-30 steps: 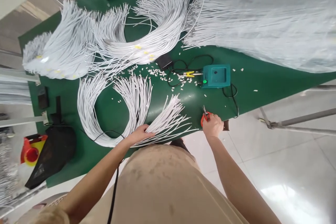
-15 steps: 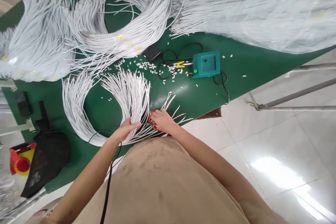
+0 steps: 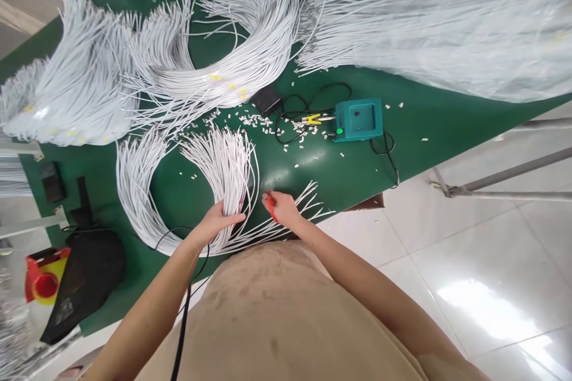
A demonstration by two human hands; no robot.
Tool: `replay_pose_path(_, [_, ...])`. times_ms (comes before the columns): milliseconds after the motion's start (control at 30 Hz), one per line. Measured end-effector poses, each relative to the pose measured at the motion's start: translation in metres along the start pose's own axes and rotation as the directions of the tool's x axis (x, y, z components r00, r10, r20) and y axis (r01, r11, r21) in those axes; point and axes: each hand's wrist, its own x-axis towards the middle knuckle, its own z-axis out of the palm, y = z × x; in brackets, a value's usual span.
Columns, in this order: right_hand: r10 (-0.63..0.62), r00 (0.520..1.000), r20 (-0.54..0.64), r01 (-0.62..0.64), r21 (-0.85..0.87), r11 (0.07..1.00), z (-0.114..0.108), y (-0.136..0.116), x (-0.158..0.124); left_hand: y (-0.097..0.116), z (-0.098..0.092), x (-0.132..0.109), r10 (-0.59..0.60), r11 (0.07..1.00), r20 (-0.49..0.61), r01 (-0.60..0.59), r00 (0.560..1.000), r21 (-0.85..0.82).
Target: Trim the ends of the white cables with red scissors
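My left hand (image 3: 220, 221) is wrapped round a bundle of white cables (image 3: 223, 161), its thumb across the top and the other fingers hidden behind the strands. The bundle curves in a U on the green table (image 3: 286, 174), with its cut ends pointing away from me. To the right of it, my right hand (image 3: 283, 209) is closed on red-handled scissors (image 3: 271, 207). Their blades cannot be made out. Beneath and beyond that hand, several loose white cables (image 3: 308, 202) fan out towards the table edge.
A teal box (image 3: 358, 119) with a green button and a yellow clip (image 3: 311, 119) stands ahead, its black leads around it. Small white offcuts (image 3: 259, 121) lie scattered. Larger cable bundles (image 3: 250, 65) fill the back. At left lies a black bag (image 3: 92, 268).
My right hand with the scissors has drawn back to the right, away from the bundle. My left hand keeps its grip on the cables. The view has shifted slightly.
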Motion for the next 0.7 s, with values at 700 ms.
replay_pose_path(700, [-0.248, 0.964, -0.09, 0.221, -0.244, 0.944, 0.04, -0.101, -0.007, 0.029, -0.002, 0.012, 0.283, 0.959, 0.058, -0.284, 0.957, 0.017])
